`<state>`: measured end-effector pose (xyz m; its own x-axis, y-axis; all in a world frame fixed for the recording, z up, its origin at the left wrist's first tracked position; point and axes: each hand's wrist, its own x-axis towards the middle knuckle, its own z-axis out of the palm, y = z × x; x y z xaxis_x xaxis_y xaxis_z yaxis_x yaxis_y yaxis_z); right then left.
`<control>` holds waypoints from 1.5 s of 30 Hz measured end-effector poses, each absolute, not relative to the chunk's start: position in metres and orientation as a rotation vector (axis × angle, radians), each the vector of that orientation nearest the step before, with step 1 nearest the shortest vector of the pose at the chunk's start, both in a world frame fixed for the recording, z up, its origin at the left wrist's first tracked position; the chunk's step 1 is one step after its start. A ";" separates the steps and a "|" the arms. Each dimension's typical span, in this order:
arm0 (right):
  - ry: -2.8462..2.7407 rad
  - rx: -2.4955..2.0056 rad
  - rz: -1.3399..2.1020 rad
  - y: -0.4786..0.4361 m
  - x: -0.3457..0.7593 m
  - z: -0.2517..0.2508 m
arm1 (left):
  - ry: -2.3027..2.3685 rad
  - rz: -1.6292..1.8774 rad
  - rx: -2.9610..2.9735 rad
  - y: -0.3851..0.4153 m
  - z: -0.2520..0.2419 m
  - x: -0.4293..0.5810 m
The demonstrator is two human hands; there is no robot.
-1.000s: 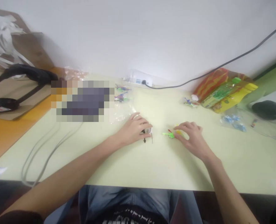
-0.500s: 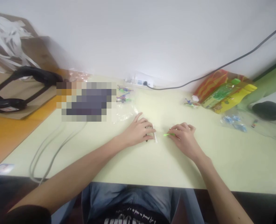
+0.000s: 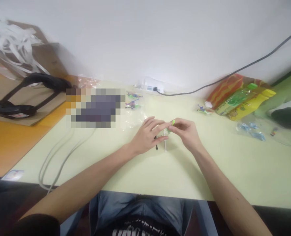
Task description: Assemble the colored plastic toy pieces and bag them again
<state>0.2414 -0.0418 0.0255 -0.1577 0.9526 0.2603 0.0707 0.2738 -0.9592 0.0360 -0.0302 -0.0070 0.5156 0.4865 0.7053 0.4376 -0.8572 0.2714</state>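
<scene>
Pale table [image 3: 221,170], white wall [image 3: 160,39]; green piece [image 3: 173,122] in right hand [image 3: 186,134]

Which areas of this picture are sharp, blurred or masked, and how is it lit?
Head view: left hand and right hand fairly sharp; green part at their fingertips too small to read; paper strips far left smeared; pixelated block masks part of the table; soft light, faint shadows.

A plain white wall [image 3: 145,39] closes the rear of the scene. A pale yellow-green tabletop [image 3: 135,170] butts against it. To the left lies an orange-brown wooden surface [image 3: 2,144] bearing a cardboard box [image 3: 45,55]. A black cable [image 3: 234,72] runs along the wall to a white power strip [image 3: 151,88]. Lighting is even and diffuse.
</scene>
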 end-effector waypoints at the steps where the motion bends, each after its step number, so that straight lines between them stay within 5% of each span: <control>1: -1.464 -0.976 1.104 -0.040 0.238 0.018 | 0.812 1.285 2.689 -0.030 -0.008 0.036; 19: -1.409 -0.887 1.240 -0.052 0.230 -0.002 | 0.840 1.558 2.380 -0.033 -0.007 0.040; 31: -1.798 -1.186 0.168 -0.069 0.224 -0.005 | 1.026 1.461 2.247 -0.040 -0.009 0.047; 45: -2.051 -1.194 0.039 -0.063 0.228 -0.008 | 1.117 1.258 2.435 -0.039 -0.004 0.051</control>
